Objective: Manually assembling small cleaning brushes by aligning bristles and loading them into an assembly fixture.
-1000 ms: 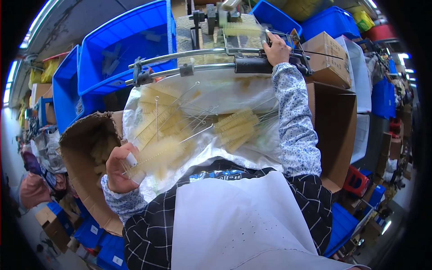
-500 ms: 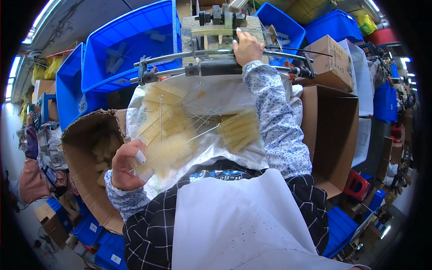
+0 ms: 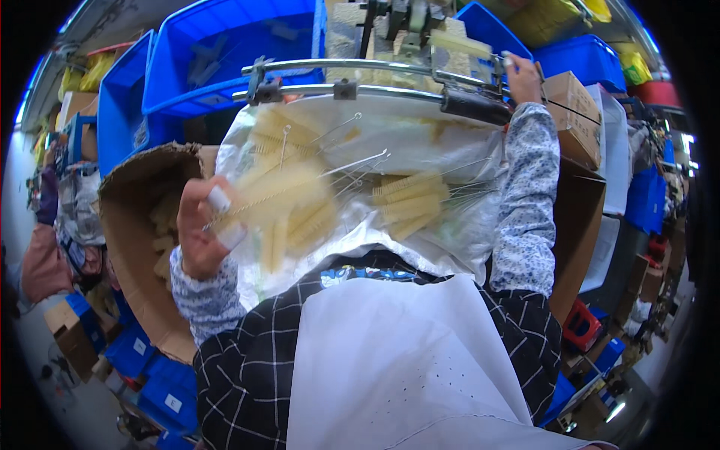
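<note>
Between the curled fingers of my left hand (image 3: 202, 232) is a twisted-wire brush (image 3: 289, 187) with cream bristles, its looped wire end pointing right. White tape wraps some of my left fingers. My right hand (image 3: 523, 80) is closed at the right end of the sliding carriage (image 3: 476, 105) on the machine's steel rails (image 3: 352, 65); its exact grip is partly hidden. Beside it, a cream bristle strip (image 3: 461, 43) lies along the carriage. Below the rails, finished-looking brushes (image 3: 409, 202) with looped wires are piled on a white sheet (image 3: 360, 240) over my lap.
A cardboard box (image 3: 142, 292) holding cream pieces stands at my left. Blue bins (image 3: 232, 97) with pale pieces sit behind the rails. On the right are a closed carton (image 3: 570, 120) and an open box (image 3: 581, 225). Another person's pink sleeve (image 3: 49, 262) shows far left.
My right hand has moved right along the rails, and the carriage has shifted right with it. My left hand has risen slightly, still holding the brush. The whole view has shifted a little.
</note>
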{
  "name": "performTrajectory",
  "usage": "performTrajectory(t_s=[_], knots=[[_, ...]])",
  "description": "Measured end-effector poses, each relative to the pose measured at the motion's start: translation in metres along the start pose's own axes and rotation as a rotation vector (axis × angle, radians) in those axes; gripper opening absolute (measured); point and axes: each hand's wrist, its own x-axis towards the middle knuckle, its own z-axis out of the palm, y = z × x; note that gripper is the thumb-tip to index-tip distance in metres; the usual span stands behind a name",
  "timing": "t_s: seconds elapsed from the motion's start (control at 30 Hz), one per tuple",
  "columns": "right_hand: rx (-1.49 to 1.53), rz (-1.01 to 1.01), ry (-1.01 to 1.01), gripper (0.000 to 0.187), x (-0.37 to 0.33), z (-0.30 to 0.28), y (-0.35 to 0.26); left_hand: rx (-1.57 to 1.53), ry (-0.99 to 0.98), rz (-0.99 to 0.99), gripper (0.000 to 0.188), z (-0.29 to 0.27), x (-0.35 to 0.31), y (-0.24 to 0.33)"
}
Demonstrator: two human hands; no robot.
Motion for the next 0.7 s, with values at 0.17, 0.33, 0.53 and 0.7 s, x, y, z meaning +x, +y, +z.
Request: performTrajectory(t_s=[0.17, 0.33, 0.53, 0.7], knots=[[-0.427, -0.325, -0.226, 0.022, 0.01, -0.025, -0.013, -0.134, -0.065, -0.092, 0.033, 0.004, 0.011, -0.005], [0.34, 0.083, -0.762, 0.028, -0.031, -0.113, -0.001, -0.28, -0.172, -0.154, 0.034, 0.008, 0.018, -0.017], [0.687, -0.309, -1.174, 0.042, -0.093, -0.107, -0.151, -0.059, -0.183, -0.043, 0.038, 0.07, 0.025, -0.043], [1.083, -0.049, -1.183, 0.031, -0.144, -0.087, -0.241, 0.017, -0.099, -0.047, 0.041, 0.08, 0.005, -0.045]])
